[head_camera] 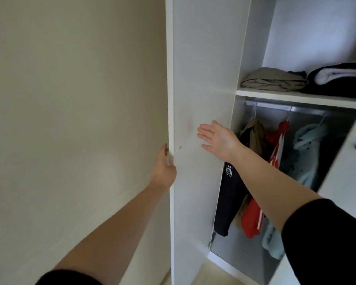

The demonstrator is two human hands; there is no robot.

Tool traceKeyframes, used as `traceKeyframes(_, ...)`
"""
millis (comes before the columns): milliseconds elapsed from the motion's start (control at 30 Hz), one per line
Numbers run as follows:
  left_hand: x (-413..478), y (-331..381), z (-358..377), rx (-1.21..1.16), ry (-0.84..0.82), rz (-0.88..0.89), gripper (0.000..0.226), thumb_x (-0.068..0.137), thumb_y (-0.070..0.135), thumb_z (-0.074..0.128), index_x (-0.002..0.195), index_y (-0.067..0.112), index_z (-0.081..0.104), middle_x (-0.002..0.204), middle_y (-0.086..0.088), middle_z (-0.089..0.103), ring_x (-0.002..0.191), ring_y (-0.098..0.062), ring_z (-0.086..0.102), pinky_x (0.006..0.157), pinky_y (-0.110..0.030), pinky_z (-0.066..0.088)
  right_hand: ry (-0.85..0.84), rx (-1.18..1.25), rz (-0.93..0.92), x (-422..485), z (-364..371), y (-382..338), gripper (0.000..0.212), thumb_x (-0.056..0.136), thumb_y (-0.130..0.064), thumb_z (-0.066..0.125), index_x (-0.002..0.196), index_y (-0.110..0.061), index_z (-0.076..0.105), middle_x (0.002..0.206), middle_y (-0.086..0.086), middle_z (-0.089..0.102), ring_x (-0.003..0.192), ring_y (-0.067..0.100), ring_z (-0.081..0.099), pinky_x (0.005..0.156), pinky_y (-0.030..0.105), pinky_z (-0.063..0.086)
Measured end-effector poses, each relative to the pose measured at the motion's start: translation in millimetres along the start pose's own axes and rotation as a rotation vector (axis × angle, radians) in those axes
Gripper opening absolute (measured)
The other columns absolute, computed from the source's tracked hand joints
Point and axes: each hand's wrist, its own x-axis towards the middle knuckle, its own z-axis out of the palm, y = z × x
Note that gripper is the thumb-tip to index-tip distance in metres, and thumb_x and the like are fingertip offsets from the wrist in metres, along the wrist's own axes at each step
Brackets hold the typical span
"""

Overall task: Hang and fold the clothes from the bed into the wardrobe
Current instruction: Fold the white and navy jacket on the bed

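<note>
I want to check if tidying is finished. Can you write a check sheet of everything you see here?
Surface: white wardrobe shelf holds folded clothes.
Job's things: folded beige garment and folded dark garment on the shelf; black jacket, red garment and pale blue garment hang from the metal rail.
Clutter: nothing seen.
Hands: left hand grips the edge of the open white door; right hand is flat at its inner face.
Cables: nothing seen.
Surroundings: plain beige wall.
</note>
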Motion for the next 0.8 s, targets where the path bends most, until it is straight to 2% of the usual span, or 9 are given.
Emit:
traceKeyframes(33, 1, 0, 1, -0.074, -0.071, -0.034, 0.044, 0.083, -0.016, 0.045, 0.120, 0.007, 0.054, 0.112, -0.006, 0.061, 0.102, -0.019, 0.057, 0.092, -0.030, 0.046, -0.001, 0.000, 0.001, -1, 5, -2, 0.051, 0.104, -0.041, 0.024, 0.141, -0.010, 0.040, 0.149, 0.005, 0.040, 0.138, 0.016, 0.036, 0.112, 0.040, 0.023)
traceKeyframes(100, 3, 2, 1, -0.177, -0.083, -0.142, 0.031, 0.083, -0.016, 0.041, 0.094, 0.006, 0.059, 0.086, -0.008, 0.062, 0.078, -0.022, 0.056, 0.074, -0.027, 0.048, 0.004, -0.014, -0.004, -5, 12, -5, 0.052, 0.104, -0.041, 0.023, 0.142, -0.010, 0.039, 0.149, 0.005, 0.039, 0.138, 0.016, 0.035, 0.112, 0.041, 0.024)
traceKeyframes(133, 5, 3, -2, -0.256, -0.082, -0.220, 0.034, 0.082, -0.016, 0.039, 0.095, 0.007, 0.059, 0.080, -0.007, 0.061, 0.071, -0.020, 0.055, 0.066, -0.025, 0.048, 0.005, -0.020, -0.012, -8, 14, -7, 0.052, 0.104, -0.042, 0.023, 0.142, -0.010, 0.039, 0.149, 0.005, 0.039, 0.138, 0.016, 0.035, 0.112, 0.041, 0.024)
traceKeyframes(200, 9, 9, -6, -0.403, -0.110, -0.379, 0.045, 0.084, -0.013, 0.033, 0.114, 0.015, 0.051, 0.080, -0.007, 0.061, 0.068, -0.018, 0.058, 0.062, -0.025, 0.051, 0.011, -0.021, -0.032, -15, 12, -11, 0.052, 0.104, -0.041, 0.024, 0.141, -0.010, 0.040, 0.147, 0.006, 0.042, 0.136, 0.016, 0.038, 0.112, 0.040, 0.025)
traceKeyframes(300, 9, 21, 1, -0.463, -0.270, -0.418, 0.040, 0.093, 0.000, 0.034, 0.115, 0.030, 0.049, 0.078, -0.005, 0.066, 0.066, -0.017, 0.065, 0.063, -0.026, 0.056, 0.046, -0.038, -0.075, -32, -4, -13, 0.050, 0.104, -0.040, 0.023, 0.138, -0.009, 0.044, 0.144, 0.009, 0.046, 0.131, 0.017, 0.044, 0.109, 0.039, 0.028)
traceKeyframes(433, 3, 41, 32, -0.364, -0.487, -0.238, 0.018, 0.102, 0.023, 0.042, 0.101, 0.024, 0.060, 0.069, 0.000, 0.069, 0.062, -0.014, 0.069, 0.061, -0.028, 0.057, 0.086, -0.054, -0.105, -61, -48, -11, 0.052, 0.104, -0.040, 0.022, 0.141, -0.008, 0.041, 0.143, 0.008, 0.047, 0.128, 0.018, 0.047, 0.113, 0.042, 0.028)
traceKeyframes(600, -3, 72, 97, -0.220, -0.661, -0.048, 0.018, 0.098, 0.022, 0.050, 0.085, 0.018, 0.062, 0.073, -0.003, 0.074, 0.070, -0.021, 0.072, 0.056, -0.025, 0.057, 0.190, 0.000, -0.093, -93, -110, -13, 0.050, 0.103, -0.042, 0.023, 0.130, -0.010, 0.051, 0.122, 0.003, 0.063, 0.115, 0.019, 0.057, 0.104, 0.041, 0.040)
traceKeyframes(733, -2, 99, 159, -0.053, -0.691, 0.179, 0.014, 0.090, 0.020, 0.061, 0.077, 0.019, 0.062, 0.073, 0.005, 0.070, 0.066, -0.012, 0.069, 0.056, -0.014, 0.048, 0.286, 0.045, -0.108, -115, -164, -20, 0.050, 0.103, -0.043, 0.026, 0.117, -0.007, 0.057, 0.114, 0.011, 0.067, 0.107, 0.025, 0.063, 0.086, 0.038, 0.051)
traceKeyframes(800, 0, 114, 192, 0.016, -0.709, 0.275, 0.014, 0.088, 0.022, 0.063, 0.074, 0.021, 0.062, 0.075, 0.005, 0.067, 0.068, -0.011, 0.066, 0.059, -0.015, 0.045, 0.329, 0.061, -0.129, -122, -192, -25, 0.048, 0.103, -0.041, 0.027, 0.115, -0.006, 0.057, 0.113, 0.012, 0.066, 0.104, 0.027, 0.063, 0.083, 0.037, 0.051)
